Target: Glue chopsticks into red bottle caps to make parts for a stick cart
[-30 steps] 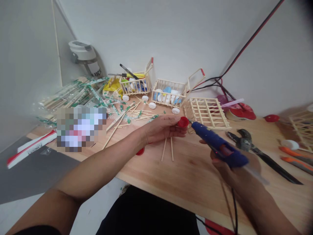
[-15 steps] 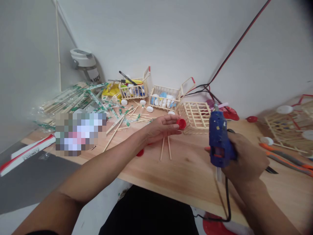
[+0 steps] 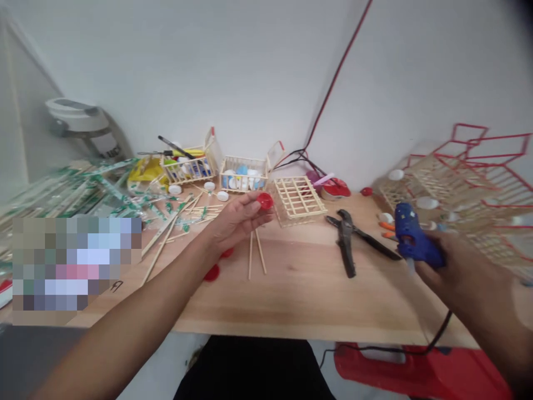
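looks like smooth red plastic in the cap (image 3: 265, 201), pale-flecked blue plastic in the glue gun (image 3: 408, 230). seems to be smooth, grained wood across the tabletop (image 3: 300, 305), bare matt wood in the lattice frame (image 3: 297, 195) and 2 loose sticks (image 3: 261, 253). shows shiny, crinkled film on the wrapped sticks (image 3: 75, 189).

Wooden table (image 3: 308, 303) with loose sticks (image 3: 250, 255), pliers (image 3: 346, 244) and, probably, red caps (image 3: 212, 273)

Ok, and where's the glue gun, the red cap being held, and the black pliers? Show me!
Glue gun (image 3: 408, 222): head view, on its blue body.
Red cap (image 3: 265, 201): head view, on its round face.
Black pliers (image 3: 345, 230): head view, near where the handles meet.
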A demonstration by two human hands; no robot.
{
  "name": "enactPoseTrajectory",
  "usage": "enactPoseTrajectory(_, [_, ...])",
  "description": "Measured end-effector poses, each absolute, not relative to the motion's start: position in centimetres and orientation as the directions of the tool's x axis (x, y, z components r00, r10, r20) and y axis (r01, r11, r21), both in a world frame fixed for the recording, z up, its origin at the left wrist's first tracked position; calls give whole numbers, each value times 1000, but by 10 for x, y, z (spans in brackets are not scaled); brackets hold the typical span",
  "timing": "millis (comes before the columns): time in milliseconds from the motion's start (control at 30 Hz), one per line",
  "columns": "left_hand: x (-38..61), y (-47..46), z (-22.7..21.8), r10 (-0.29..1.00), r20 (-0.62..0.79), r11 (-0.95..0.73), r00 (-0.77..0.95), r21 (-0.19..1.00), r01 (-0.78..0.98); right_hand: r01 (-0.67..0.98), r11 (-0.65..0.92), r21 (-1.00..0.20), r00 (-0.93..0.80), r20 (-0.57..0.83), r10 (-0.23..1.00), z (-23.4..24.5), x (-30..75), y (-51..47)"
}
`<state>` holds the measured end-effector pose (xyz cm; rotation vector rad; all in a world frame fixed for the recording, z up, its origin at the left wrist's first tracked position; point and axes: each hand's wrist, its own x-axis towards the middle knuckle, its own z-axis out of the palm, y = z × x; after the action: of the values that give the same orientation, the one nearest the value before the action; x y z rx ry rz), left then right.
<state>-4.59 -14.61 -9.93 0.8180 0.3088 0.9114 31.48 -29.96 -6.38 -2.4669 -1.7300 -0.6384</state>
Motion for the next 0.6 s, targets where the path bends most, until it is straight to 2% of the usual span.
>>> enactPoseTrajectory(100, [-47, -145, -97, 799, 97, 327, 593, 758, -565, 875, -451, 178, 412, 220, 884, -74, 348, -319])
enactPoseTrajectory(200, [-46, -145, -97, 803, 89, 323, 589, 766, -556, 883, -463, 79, 450, 143, 882, -84, 374, -334])
enactPoseTrajectory(333, [-44, -145, -96, 821, 68, 314, 567, 776, -547, 897, -436, -67, 442, 143, 886, -96, 401, -345])
enactPoseTrajectory(467, [-44, -145, -94, 834, 49, 309, 549, 783, -539, 907, -394, -150, 418, 194, 888, -104, 423, -346])
enactPoseTrajectory(600, [-44, -145, -94, 832, 44, 313, 554, 786, -533, 914, -327, -241, 370, 164, 914, -103, 435, -341])
